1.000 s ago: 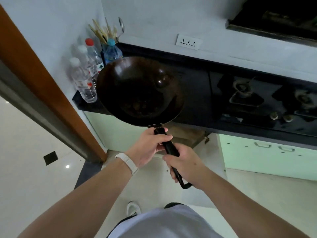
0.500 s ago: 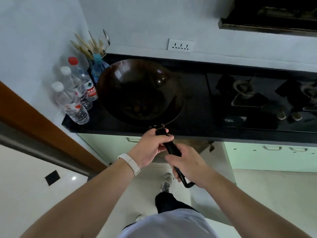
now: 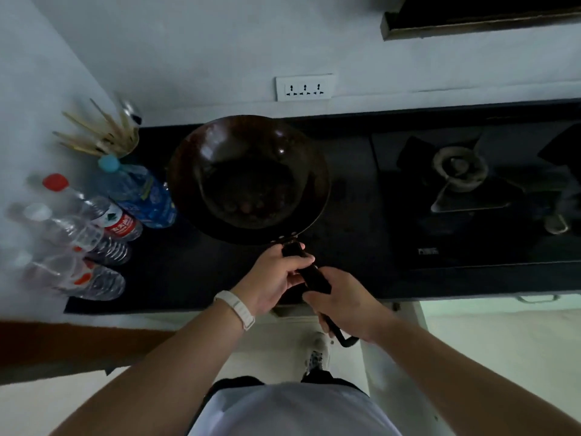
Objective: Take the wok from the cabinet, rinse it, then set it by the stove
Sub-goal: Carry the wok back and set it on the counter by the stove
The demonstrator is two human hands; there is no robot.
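A dark round wok (image 3: 248, 180) hangs over the black countertop (image 3: 352, 215), left of the gas stove (image 3: 459, 171); whether it touches the counter I cannot tell. Its black handle (image 3: 314, 276) runs back toward me. My left hand (image 3: 276, 278) grips the handle close to the bowl, a white band on that wrist. My right hand (image 3: 345, 305) grips the handle further back, with the hooked end sticking out below it.
Several plastic water bottles (image 3: 94, 228) stand at the counter's left end, close to the wok's rim. A holder of chopsticks (image 3: 103, 133) sits behind them. A wall socket (image 3: 304, 88) is above the counter. Pale green cabinet fronts (image 3: 503, 305) lie below the counter edge.
I have stepped closer and the wok has moved forward from beyond the counter's front edge to over the countertop beside the stove. Both hands keep their grip on the handle.
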